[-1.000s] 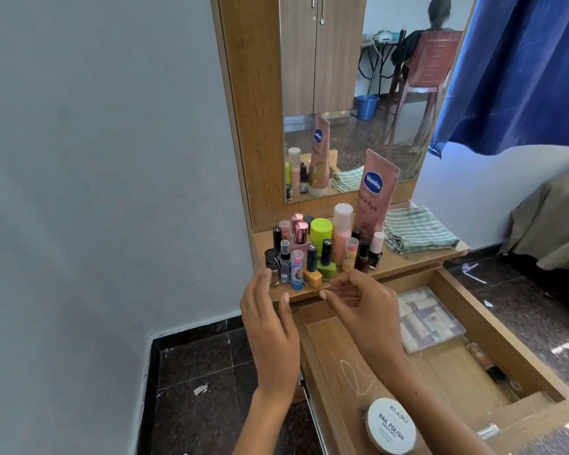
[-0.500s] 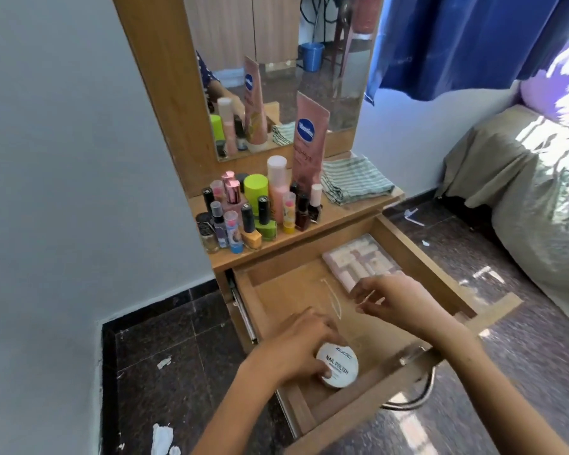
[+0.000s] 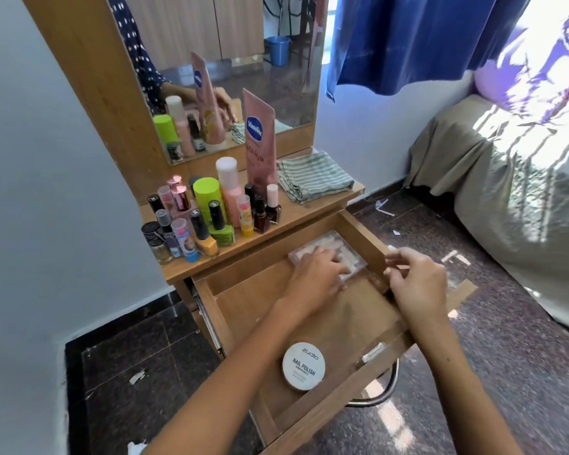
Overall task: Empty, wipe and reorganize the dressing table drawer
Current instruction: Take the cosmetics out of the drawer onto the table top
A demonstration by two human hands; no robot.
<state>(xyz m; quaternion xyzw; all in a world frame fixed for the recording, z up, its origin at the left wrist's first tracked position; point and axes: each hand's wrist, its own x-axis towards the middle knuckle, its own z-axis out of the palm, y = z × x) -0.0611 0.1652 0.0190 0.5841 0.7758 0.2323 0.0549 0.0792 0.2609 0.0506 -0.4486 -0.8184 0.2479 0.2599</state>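
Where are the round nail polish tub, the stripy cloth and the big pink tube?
round nail polish tub [image 3: 304, 365]: head view, middle of its white lid.
stripy cloth [image 3: 314, 180]: head view, middle of the folded top.
big pink tube [image 3: 259, 149]: head view, front, below the blue logo.

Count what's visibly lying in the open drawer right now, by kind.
Clear plastic case: 1
Round white nail polish tin: 1
Total: 2 in view; the right hand hides part of the drawer.

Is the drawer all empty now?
No. The open drawer still holds a round nail polish tub near its front and a clear case at the back, under the left hand.
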